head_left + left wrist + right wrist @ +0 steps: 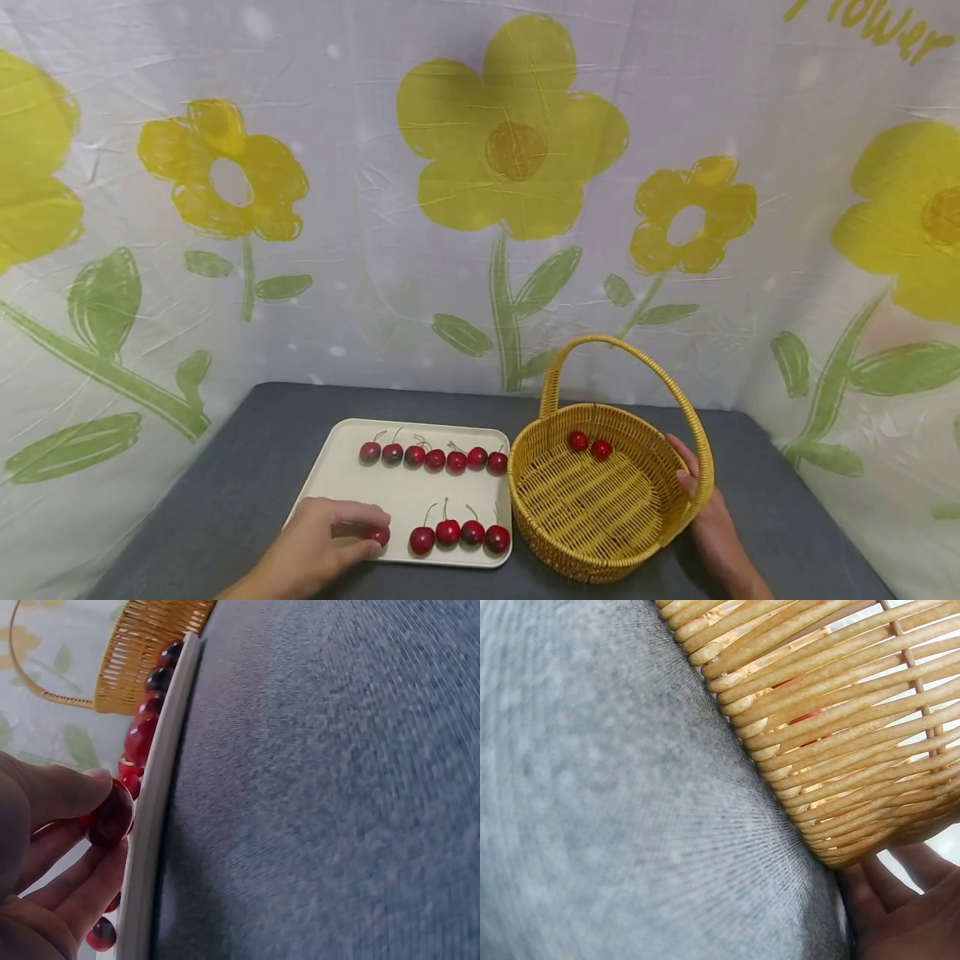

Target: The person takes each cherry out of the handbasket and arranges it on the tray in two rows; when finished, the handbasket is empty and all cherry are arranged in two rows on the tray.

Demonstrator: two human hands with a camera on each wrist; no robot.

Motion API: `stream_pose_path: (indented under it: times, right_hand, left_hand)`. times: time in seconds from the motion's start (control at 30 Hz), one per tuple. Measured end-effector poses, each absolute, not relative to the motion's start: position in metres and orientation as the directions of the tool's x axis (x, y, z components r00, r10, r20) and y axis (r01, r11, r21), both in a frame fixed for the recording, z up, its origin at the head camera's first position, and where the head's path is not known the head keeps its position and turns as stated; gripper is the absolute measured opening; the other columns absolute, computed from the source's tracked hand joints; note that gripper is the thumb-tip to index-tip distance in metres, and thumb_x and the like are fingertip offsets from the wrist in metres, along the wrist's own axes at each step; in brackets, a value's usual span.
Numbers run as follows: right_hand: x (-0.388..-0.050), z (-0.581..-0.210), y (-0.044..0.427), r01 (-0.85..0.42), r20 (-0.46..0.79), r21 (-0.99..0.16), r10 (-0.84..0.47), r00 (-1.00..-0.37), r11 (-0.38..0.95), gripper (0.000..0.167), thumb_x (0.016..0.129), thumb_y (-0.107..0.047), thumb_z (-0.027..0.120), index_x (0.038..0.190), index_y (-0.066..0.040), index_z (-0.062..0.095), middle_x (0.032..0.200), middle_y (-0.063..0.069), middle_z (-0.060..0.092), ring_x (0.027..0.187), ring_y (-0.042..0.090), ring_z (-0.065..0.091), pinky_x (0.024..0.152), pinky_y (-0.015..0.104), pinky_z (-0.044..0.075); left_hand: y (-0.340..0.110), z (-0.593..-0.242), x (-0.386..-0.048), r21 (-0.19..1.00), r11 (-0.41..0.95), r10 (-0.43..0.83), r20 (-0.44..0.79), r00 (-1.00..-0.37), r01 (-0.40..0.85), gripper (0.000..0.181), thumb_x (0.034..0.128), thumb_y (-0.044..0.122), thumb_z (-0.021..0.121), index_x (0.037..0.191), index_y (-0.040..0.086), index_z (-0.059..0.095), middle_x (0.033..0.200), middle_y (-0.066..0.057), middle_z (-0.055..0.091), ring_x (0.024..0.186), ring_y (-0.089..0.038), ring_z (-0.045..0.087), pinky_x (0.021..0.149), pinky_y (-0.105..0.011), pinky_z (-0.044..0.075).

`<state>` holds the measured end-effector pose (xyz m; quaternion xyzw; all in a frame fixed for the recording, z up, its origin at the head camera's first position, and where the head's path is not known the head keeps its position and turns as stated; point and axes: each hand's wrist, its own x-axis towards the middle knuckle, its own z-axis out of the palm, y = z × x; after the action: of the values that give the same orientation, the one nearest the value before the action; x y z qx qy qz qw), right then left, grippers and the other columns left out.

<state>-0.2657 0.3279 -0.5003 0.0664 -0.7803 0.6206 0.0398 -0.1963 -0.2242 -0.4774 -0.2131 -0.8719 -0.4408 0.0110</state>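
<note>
My left hand (311,537) is over the front left part of a white tray (337,483), pinching a dark red cherry (378,535) between thumb and fingers. In the left wrist view the same cherry (112,816) shows at the fingertips, close to the tray's edge. To the right of the tray stands a yellow wicker basket (592,508) with a tall arched handle. Two cherries (589,445) lie inside it, towards the back. My right hand (712,517) holds the basket's right side by the handle's base; in the right wrist view the weave partly hides its fingers.
Several stemmed cherries (435,460) form a row along the tray's back, and several more (460,536) line its front right. Dark grey cloth (202,500) covers the table. Behind and at both sides hangs a flower-printed curtain (337,275).
</note>
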Motion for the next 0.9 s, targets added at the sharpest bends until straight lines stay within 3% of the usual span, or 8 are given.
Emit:
stream_pose_path:
  times: [0.17, 0.5, 0.77, 0.9]
  right_hand:
    - [-0.266, -0.5, 0.328, -0.14, 0.132, -0.968, -0.054, -0.99, 0.209, 0.057, 0.122, -0.033, 0.035, 0.176, -0.017, 0.024, 0.152, -0.022, 0.051, 0.129, -0.008, 0.06, 0.097, 0.013, 0.053]
    - [-0.264, -0.498, 0.328, -0.124, 0.116, -0.965, -0.051, -0.992, 0.23, 0.057, 0.122, -0.037, 0.034, 0.176, -0.023, 0.025, 0.158, -0.013, 0.046, 0.131, -0.009, 0.057, 0.098, 0.012, 0.051]
    - [-0.264, -0.499, 0.327, -0.133, 0.123, -0.962, -0.054, -0.991, 0.237, 0.057, 0.122, -0.037, 0.034, 0.176, -0.022, 0.025, 0.163, -0.006, 0.043, 0.131, -0.01, 0.057, 0.099, 0.012, 0.051]
    - [-0.265, -0.499, 0.329, -0.13, 0.121, -0.963, -0.049, -0.991, 0.238, 0.057, 0.122, -0.037, 0.034, 0.176, -0.023, 0.025, 0.161, -0.009, 0.043, 0.131, -0.011, 0.056, 0.098, 0.011, 0.051]
  left_hand:
    - [-0.219, -0.484, -0.201, 0.667, 0.573, 0.392, 0.288, -0.874, 0.477, 0.019, 0.086, 0.02, 0.095, 0.103, 0.021, 0.086, 0.101, 0.012, 0.082, 0.096, 0.002, 0.073, 0.088, -0.026, 0.064]
    - [-0.208, -0.492, -0.206, 0.576, 0.58, 0.426, 0.389, -0.817, 0.576, 0.024, 0.0829, 0.012, 0.095, 0.103, 0.021, 0.086, 0.102, 0.012, 0.082, 0.097, 0.0, 0.075, 0.088, -0.032, 0.066]
    - [-0.205, -0.487, -0.206, 0.612, 0.596, 0.428, 0.305, -0.851, 0.52, 0.024, 0.0839, 0.016, 0.096, 0.106, 0.021, 0.087, 0.105, 0.013, 0.083, 0.101, -0.001, 0.075, 0.09, -0.033, 0.066]
    - [-0.204, -0.485, -0.207, 0.638, 0.599, 0.434, 0.25, -0.866, 0.484, 0.025, 0.0859, 0.018, 0.095, 0.109, 0.024, 0.087, 0.107, 0.013, 0.083, 0.102, 0.0, 0.075, 0.092, -0.033, 0.066]
